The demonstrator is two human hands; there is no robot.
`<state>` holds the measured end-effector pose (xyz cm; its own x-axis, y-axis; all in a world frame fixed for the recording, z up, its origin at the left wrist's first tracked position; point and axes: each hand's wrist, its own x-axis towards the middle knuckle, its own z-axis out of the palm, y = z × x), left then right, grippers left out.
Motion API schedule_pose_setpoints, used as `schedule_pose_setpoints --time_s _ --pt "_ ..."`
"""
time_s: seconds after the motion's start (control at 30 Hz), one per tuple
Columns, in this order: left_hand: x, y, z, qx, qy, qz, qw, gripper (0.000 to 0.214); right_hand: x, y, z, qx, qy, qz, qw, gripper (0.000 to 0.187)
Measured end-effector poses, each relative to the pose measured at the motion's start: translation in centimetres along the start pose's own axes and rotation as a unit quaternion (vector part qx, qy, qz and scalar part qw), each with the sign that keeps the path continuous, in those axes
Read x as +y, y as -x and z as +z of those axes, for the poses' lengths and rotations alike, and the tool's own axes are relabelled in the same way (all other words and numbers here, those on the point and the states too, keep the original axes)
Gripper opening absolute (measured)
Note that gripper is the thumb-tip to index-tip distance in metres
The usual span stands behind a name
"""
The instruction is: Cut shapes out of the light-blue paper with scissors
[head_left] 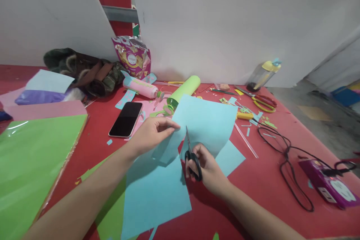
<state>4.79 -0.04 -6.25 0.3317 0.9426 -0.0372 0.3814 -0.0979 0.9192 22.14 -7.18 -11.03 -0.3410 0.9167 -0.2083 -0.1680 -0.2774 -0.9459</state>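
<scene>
My left hand (pixel 157 131) pinches the left edge of a light blue sheet of paper (pixel 208 120), thumb against fingers. The sheet is raised off the table and curls slightly. In my right hand (pixel 204 163) is a pair of scissors (pixel 189 146) with black handles, fingers through the loops. The blades point away from me and lie at a cut in the blue sheet, close to my left fingertips. Beneath both hands another blue sheet (pixel 157 195) lies flat, partly over a green sheet (pixel 112 202).
A phone (pixel 126 119) lies left of my hands. Behind the paper are a green rolled tube (pixel 185 89) and a pink bottle-like craft (pixel 142 87). Yellow-handled scissors (pixel 263 103), paper scraps, a black cable (pixel 287 153) and a purple box (pixel 326 182) are at the right.
</scene>
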Motion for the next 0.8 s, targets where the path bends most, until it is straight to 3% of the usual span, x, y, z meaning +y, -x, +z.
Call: schedule_pose_setpoints --time_s 0.43,0.8 --pt "-0.36 0.25 0.54 -0.024 0.018 0.016 0.999 0.016 -0.06 0.15 -0.09 -0.033 -0.07 -0.034 0.996 0.039" --pt "-0.1 0.29 0.46 -0.036 0.023 0.013 0.999 0.015 0.11 0.23 -0.29 -0.037 -0.069 -0.038 0.996 0.036"
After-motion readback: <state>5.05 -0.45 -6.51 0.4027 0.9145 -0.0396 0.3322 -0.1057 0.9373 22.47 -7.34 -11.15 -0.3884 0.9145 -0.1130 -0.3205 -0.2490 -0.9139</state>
